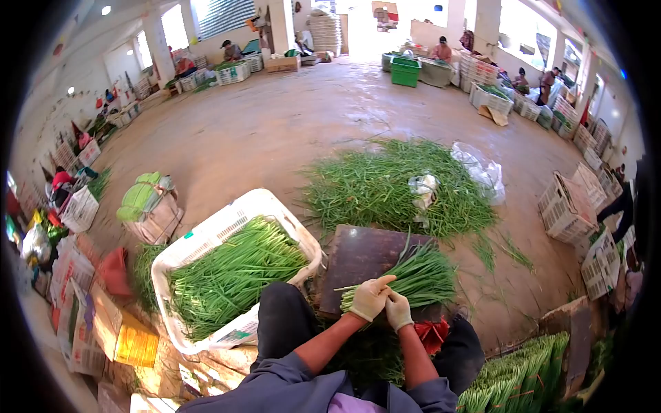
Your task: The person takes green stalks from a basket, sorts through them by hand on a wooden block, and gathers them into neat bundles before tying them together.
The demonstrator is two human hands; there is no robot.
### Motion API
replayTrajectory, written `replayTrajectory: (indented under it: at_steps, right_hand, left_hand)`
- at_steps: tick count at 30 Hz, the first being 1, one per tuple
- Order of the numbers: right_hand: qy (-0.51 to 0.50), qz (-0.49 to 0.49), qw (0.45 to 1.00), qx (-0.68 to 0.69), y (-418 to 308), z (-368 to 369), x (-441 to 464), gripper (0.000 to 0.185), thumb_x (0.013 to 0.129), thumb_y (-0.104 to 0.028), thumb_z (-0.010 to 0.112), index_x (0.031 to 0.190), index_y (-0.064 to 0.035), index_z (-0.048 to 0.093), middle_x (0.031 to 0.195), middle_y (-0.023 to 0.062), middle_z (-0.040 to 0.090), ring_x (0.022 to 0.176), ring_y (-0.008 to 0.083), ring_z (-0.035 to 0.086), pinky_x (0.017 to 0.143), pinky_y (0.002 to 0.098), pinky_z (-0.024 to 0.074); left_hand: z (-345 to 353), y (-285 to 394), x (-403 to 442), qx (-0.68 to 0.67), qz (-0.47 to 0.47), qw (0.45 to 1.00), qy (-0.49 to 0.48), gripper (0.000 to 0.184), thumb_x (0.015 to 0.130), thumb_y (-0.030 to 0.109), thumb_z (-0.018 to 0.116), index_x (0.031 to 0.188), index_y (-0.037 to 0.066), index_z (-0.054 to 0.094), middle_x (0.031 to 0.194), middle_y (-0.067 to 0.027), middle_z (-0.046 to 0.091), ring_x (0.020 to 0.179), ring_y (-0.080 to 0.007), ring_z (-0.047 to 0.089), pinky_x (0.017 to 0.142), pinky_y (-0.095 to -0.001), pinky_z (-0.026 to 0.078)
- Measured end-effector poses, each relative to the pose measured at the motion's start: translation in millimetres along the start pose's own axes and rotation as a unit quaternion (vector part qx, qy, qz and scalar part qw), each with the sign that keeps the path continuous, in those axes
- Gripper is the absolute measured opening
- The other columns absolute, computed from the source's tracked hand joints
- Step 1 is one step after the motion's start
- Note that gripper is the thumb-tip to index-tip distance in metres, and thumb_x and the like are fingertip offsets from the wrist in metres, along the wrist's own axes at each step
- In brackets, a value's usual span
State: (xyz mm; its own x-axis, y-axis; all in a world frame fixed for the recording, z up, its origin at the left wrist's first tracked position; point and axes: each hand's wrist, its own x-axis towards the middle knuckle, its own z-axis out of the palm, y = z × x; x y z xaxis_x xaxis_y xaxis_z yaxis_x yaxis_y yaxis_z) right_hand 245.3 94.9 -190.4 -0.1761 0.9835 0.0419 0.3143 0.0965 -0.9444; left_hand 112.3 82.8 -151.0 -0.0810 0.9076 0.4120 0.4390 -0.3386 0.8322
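Both of my hands wear pale work gloves and meet over a bunch of garlic chives (421,277) lying across a dark board (358,258). My left hand (370,300) is closed round the bunch near its pale stem ends, which stick out to the left. Beside it, touching, my right hand (398,310) is closed on the near side of the same bunch; its fingertips are partly hidden. The green leaf ends fan out to the right over the board's edge. Left of my knee stands a white plastic crate (169,258) filled with more chives (231,275).
Loose greens (385,182) are heaped on the floor beyond the board, beside a clear plastic bag (482,172). Tied bundles (516,378) stand at my lower right, near something red (432,335). A wrapped bale (150,206) sits left. Several people work along the walls among crates (568,206).
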Motion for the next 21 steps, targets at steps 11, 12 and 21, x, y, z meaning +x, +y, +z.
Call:
replayTrajectory:
  at_steps: [11, 12, 21]
  right_hand:
    - [0.025, 0.085, 0.995, 0.044, -1.9, 15.1, 12.1, 0.037, 0.096, -0.029, 0.058, 0.081, 0.0031, 0.068, 0.067, 0.0108, 0.064, 0.062, 0.0151, 0.058, 0.060, 0.0336, 0.0454]
    - [0.018, 0.078, 0.997, -0.003, -10.3, 14.3, 10.5, 0.037, 0.094, -0.030, 0.057, 0.088, 0.0044, 0.067, 0.076, 0.0202, 0.066, 0.069, 0.0228, 0.062, 0.069, 0.0387, 0.0472]
    - [-0.015, 0.098, 0.974, 0.204, -55.6, -18.8, -14.5, 0.032, 0.099, -0.029, 0.058, 0.085, -0.0027, 0.070, 0.058, -0.0042, 0.049, 0.056, 0.0050, 0.043, 0.050, 0.0256, 0.0347]
  left_hand:
    - [-13.4, 23.9, -22.1, 0.403, -0.100, 0.880, -0.232, 0.121, 0.054, 0.053, 0.085, 0.147, -0.001, 0.030, 0.136, -0.0239, 0.045, 0.128, -0.0410, 0.042, 0.111, -0.0488, 0.030]
    - [-9.9, 20.2, -24.8, 0.442, -0.099, 0.867, -0.209, 0.119, 0.054, 0.052, 0.086, 0.146, 0.000, 0.031, 0.136, -0.0238, 0.045, 0.128, -0.0414, 0.041, 0.111, -0.0496, 0.030]
    - [-46.5, -15.5, 21.8, 0.214, -0.235, 0.908, -0.274, 0.092, 0.056, 0.040, 0.084, 0.135, 0.006, 0.051, 0.107, -0.0229, 0.068, 0.101, -0.0356, 0.067, 0.089, -0.0422, 0.053]
